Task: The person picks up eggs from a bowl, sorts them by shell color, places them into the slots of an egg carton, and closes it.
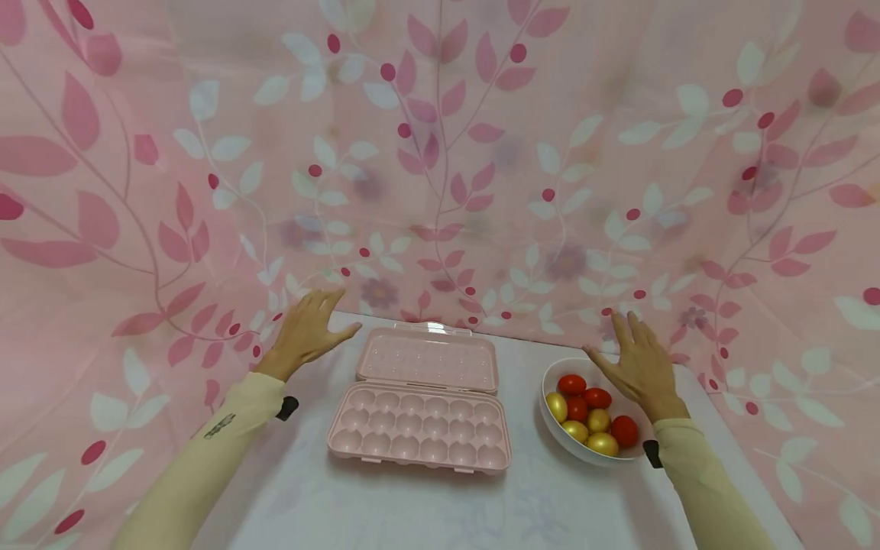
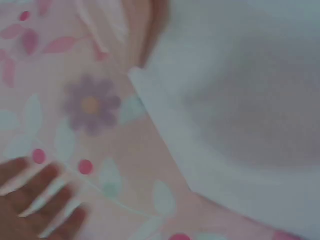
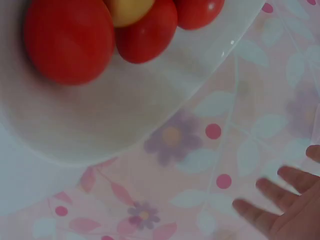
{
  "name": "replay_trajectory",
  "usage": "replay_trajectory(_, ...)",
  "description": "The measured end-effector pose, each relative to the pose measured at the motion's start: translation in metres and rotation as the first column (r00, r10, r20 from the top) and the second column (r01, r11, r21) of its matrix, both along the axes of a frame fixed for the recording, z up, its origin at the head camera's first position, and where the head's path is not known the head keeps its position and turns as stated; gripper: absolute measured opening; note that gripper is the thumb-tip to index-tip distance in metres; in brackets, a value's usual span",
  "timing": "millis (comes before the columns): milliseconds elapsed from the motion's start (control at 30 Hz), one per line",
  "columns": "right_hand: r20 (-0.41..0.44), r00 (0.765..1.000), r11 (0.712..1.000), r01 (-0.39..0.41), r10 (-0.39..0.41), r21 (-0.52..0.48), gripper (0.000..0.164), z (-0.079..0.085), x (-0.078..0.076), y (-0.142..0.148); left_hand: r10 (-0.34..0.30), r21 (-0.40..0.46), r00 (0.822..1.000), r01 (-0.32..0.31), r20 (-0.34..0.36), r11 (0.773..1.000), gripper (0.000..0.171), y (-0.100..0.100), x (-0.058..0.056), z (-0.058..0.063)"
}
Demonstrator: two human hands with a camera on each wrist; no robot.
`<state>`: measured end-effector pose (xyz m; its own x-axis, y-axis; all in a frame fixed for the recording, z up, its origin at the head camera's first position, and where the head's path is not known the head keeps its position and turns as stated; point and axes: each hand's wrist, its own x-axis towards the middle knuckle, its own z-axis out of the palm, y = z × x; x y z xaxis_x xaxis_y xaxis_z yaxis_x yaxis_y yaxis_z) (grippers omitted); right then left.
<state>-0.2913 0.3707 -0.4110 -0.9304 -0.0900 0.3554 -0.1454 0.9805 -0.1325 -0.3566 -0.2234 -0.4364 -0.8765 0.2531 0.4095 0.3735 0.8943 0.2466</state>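
In the head view a pink egg carton (image 1: 417, 460) of plastic lies with its lid (image 1: 428, 359) folded back, its round cups bare. To its right a white bowl (image 1: 584, 452) holds several red eggs (image 1: 624, 431) and gold eggs (image 1: 602, 444). My left hand (image 1: 305, 328), fingers spread, hovers left of the lid and holds nothing. Over the bowl's right rim my right hand (image 1: 641, 365) is held with straight, spread fingers, gripping nothing. Red eggs (image 3: 70, 42) inside the bowl show close up in the right wrist view.
A white-covered table (image 1: 406, 508) bears the carton and the bowl. Pink leaf-patterned cloth (image 1: 440, 153) hangs behind and at both sides, close to the table's far edge. A clear handle (image 1: 435, 328) sticks out from the lid's far side.
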Motion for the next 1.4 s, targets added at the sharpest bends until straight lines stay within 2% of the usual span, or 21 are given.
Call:
replay_trajectory(33,0.015,1.0,0.999,-0.013,0.013,-0.031,0.086,-0.001,0.001,0.0,0.001,0.016,0.999,-0.002,0.053,1.0,0.071,0.0,0.002,0.001)
replay_trajectory(67,0.031,0.999,0.997,-0.026,0.028,-0.066,0.083,-0.002,0.002,-0.001,-0.011,0.039,0.991,0.006,0.135,0.999,0.063,-0.001,0.006,0.002)
replay_trajectory(100,0.049,0.998,0.994,-0.037,0.042,-0.107,0.08,-0.002,0.003,-0.002,-0.023,0.061,0.974,0.01,0.224,0.998,0.054,-0.002,0.009,0.002)
replay_trajectory(167,0.08,0.994,0.984,-0.056,0.07,-0.169,0.071,-0.005,0.005,-0.003,-0.046,0.101,0.918,0.007,0.394,0.995,0.04,-0.004,0.017,-0.001)
replay_trajectory(267,0.129,0.983,0.971,-0.098,0.128,-0.216,0.055,-0.01,0.007,-0.004,-0.106,0.171,0.82,0.009,0.563,0.985,0.03,-0.006,0.031,-0.012)
replay_trajectory(367,0.208,0.959,0.963,-0.143,0.191,-0.227,0.041,-0.016,0.008,-0.004,-0.152,0.271,0.768,-0.029,0.622,0.962,0.028,-0.007,0.048,-0.026)
replay_trajectory(467,0.292,0.93,0.961,-0.158,0.222,-0.228,0.034,-0.019,0.008,-0.005,-0.234,0.399,0.713,-0.069,0.661,0.914,0.028,-0.008,0.066,-0.041)
replay_trajectory(567,0.351,0.905,0.96,-0.17,0.241,-0.222,0.032,-0.02,0.007,-0.006,-0.353,0.535,0.648,-0.101,0.675,0.839,0.03,-0.008,0.083,-0.054)
replay_trajectory(600,0.368,0.899,0.962,-0.167,0.239,-0.218,0.032,-0.021,0.006,-0.006,-0.392,0.576,0.631,-0.108,0.669,0.81,0.033,-0.007,0.088,-0.058)
replay_trajectory(667,0.403,0.881,0.961,-0.175,0.249,-0.213,0.032,-0.021,0.005,-0.007,-0.449,0.642,0.612,-0.128,0.651,0.756,0.038,-0.006,0.097,-0.064)
replay_trajectory(733,0.432,0.864,0.961,-0.186,0.259,-0.203,0.032,-0.021,0.003,-0.008,-0.487,0.693,0.608,-0.148,0.627,0.706,0.044,-0.005,0.104,-0.068)
replay_trajectory(800,0.45,0.852,0.961,-0.203,0.268,-0.187,0.032,-0.02,0.002,-0.008,-0.515,0.729,0.608,-0.161,0.605,0.666,0.05,-0.005,0.11,-0.071)
replay_trajectory(900,0.477,0.832,0.958,-0.227,0.284,-0.174,0.032,-0.018,0.001,-0.01,-0.545,0.767,0.601,-0.191,0.585,0.612,0.058,-0.004,0.119,-0.075)
replay_trajectory(967,0.495,0.818,0.956,-0.238,0.292,-0.172,0.033,-0.017,0.001,-0.011,-0.562,0.789,0.603,-0.199,0.566,0.582,0.059,-0.004,0.125,-0.078)
replay_trajectory(1067,0.52,0.799,0.954,-0.255,0.301,-0.16,0.034,-0.016,0.0,-0.013,-0.566,0.812,0.624,-0.207,0.539,0.546,0.056,-0.002,0.134,-0.082)
replay_trajectory(1167,0.535,0.782,0.946,-0.294,0.319,-0.135,0.032,-0.018,-0.001,-0.013,-0.551,0.823,0.649,-0.22,0.524,0.523,0.055,0.002,0.144,-0.085)
replay_trajectory(1267,0.533,0.771,0.934,-0.336,0.349,-0.124,0.03,-0.02,-0.002,-0.013,-0.536,0.832,0.668,-0.242,0.516,0.499,0.057,0.006,0.153,-0.086)
replay_trajectory(1400,0.514,0.778,0.929,-0.351,0.36,-0.119,0.028,-0.026,-0.004,-0.016,-0.514,0.852,0.703,-0.266,0.491,0.45,0.057,0.01,0.159,-0.09)
